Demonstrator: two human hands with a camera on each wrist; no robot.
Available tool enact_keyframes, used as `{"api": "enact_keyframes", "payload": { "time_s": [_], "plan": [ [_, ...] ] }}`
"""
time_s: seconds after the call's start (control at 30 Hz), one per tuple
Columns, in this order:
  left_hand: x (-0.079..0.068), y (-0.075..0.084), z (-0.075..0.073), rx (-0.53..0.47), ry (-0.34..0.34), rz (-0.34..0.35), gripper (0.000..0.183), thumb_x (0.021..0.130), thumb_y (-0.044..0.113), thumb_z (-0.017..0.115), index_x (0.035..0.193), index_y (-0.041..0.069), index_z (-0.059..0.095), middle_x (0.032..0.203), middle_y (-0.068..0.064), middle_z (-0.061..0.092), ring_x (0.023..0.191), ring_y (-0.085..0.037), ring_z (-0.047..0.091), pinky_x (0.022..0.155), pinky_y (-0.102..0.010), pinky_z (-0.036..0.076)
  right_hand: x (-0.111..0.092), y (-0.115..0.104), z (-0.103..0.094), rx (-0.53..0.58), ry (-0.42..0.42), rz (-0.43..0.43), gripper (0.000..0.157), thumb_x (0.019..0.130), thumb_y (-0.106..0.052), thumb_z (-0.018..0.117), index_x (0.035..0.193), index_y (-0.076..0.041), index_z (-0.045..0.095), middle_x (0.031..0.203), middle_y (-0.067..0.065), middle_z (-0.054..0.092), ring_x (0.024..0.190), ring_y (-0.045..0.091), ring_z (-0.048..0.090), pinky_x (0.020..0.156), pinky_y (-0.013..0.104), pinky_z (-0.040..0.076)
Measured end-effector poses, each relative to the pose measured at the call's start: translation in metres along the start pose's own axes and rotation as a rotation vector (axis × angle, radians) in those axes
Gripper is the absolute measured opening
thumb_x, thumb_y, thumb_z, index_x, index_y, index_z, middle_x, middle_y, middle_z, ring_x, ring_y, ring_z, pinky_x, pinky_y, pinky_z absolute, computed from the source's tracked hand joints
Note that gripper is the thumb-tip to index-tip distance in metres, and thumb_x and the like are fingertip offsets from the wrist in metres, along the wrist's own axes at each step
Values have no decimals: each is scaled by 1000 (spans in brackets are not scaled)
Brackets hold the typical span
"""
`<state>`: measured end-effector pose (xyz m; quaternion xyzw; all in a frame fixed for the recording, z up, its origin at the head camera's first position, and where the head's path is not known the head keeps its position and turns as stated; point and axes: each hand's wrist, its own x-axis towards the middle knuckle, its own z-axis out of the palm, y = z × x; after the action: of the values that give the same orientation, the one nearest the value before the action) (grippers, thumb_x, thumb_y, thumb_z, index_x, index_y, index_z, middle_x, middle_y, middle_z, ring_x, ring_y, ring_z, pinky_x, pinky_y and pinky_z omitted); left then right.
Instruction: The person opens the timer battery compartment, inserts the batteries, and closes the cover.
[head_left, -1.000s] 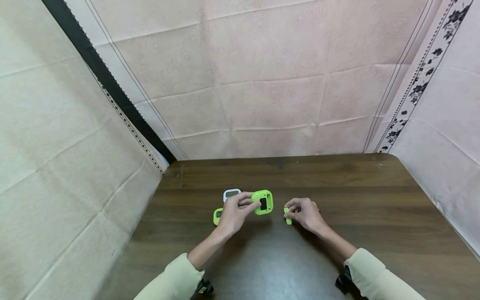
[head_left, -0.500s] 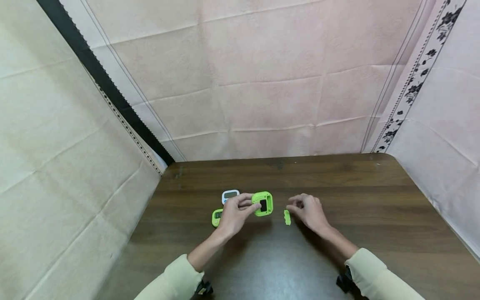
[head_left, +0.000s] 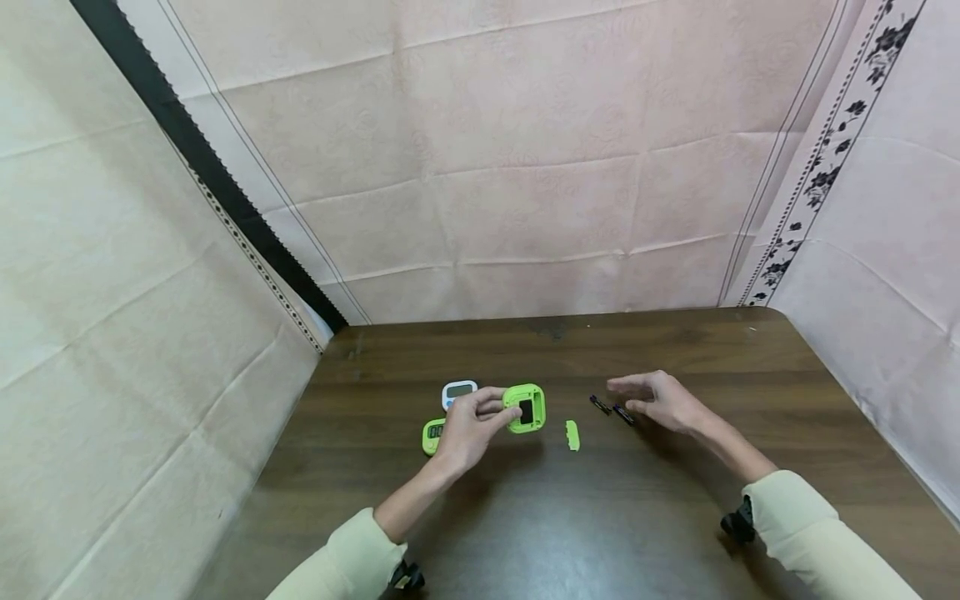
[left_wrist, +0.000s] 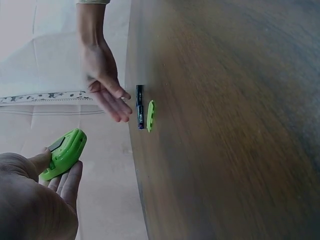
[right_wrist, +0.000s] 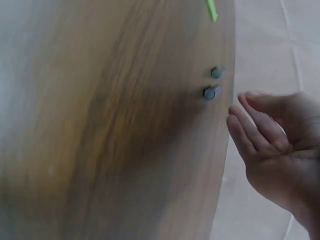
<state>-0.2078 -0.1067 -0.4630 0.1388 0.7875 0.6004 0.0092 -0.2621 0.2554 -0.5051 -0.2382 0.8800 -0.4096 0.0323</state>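
My left hand (head_left: pixel 468 427) pinches a bright green digital timer (head_left: pixel 536 398) by its left side, thumb on the face with a black rectangle, fingers behind. That face, turned toward the head camera, has a slot along its right edge. To the right on the wooden table lies a small green battery cover (head_left: pixel 572 435). Beyond it are two dark batteries (head_left: pixel 623 415), seen end-on in the right wrist view. My right hand (head_left: pixel 663 402) hovers just past these batteries (right_wrist: pixel 210 93), fingers extended and holding nothing.
Partly behind my left hand, a second green timer (head_left: pixel 432 435) and a white one (head_left: pixel 458 392) lie on the table (head_left: pixel 480 533). Pale cloth (head_left: pixel 525 208) hangs behind the table's far edge and on both sides.
My right hand has let go of the battery cover and moved right, past the batteries, which now show in the head view. The left hand keeps its hold on the timer.
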Motion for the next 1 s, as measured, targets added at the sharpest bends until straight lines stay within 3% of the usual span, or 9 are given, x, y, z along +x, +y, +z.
{"api": "enact_keyframes", "payload": {
  "time_s": [0.13, 0.27, 0.47, 0.7, 0.83, 1.0],
  "plan": [
    [0, 0, -1, 3, -1, -8, 29, 97, 17, 81, 122, 4, 75, 109, -13, 80, 102, -26, 78, 88, -31, 62, -3, 4, -3, -45, -158, -21, 50, 95, 14, 67, 144, 3, 62, 142, 24, 64, 132, 48, 58, 101, 59, 54],
    [0, -1, -2, 12, -4, -8, 29, 97, 18, 81, 121, 4, 76, 108, -12, 80, 102, -25, 78, 88, -31, 62, -4, 6, -1, -77, -204, -32, 55, 91, 16, 69, 144, 1, 62, 143, 25, 63, 129, 48, 60, 100, 60, 55],
    [0, -1, -2, 7, -4, -9, 30, 97, 15, 81, 122, 3, 75, 108, -13, 80, 102, -26, 78, 88, -30, 62, -4, 12, 5, -99, -142, -43, 51, 90, 15, 72, 138, -1, 67, 133, 22, 69, 118, 41, 69, 90, 52, 60],
    [-1, 1, 0, 17, 7, -21, 27, 97, 9, 79, 122, 0, 74, 109, -17, 79, 102, -30, 78, 87, -31, 63, -6, 16, 6, -10, -69, -58, 39, 92, 10, 76, 130, 2, 70, 127, 20, 71, 112, 38, 71, 89, 46, 61],
    [-5, 16, 1, 27, 10, -26, 25, 97, 4, 78, 120, -4, 73, 107, -21, 78, 102, -34, 77, 86, -31, 63, -7, 18, 7, 143, -42, -65, 31, 95, 6, 75, 125, 5, 71, 130, 23, 67, 113, 34, 70, 90, 34, 61],
    [-8, 24, 1, 17, 7, -25, 24, 96, 2, 78, 119, -5, 73, 107, -22, 78, 101, -35, 77, 87, -30, 63, -7, 14, 8, 361, 35, -8, 24, 100, -6, 75, 121, 7, 75, 140, 27, 61, 120, 14, 67, 93, 21, 56]
  ]
}}
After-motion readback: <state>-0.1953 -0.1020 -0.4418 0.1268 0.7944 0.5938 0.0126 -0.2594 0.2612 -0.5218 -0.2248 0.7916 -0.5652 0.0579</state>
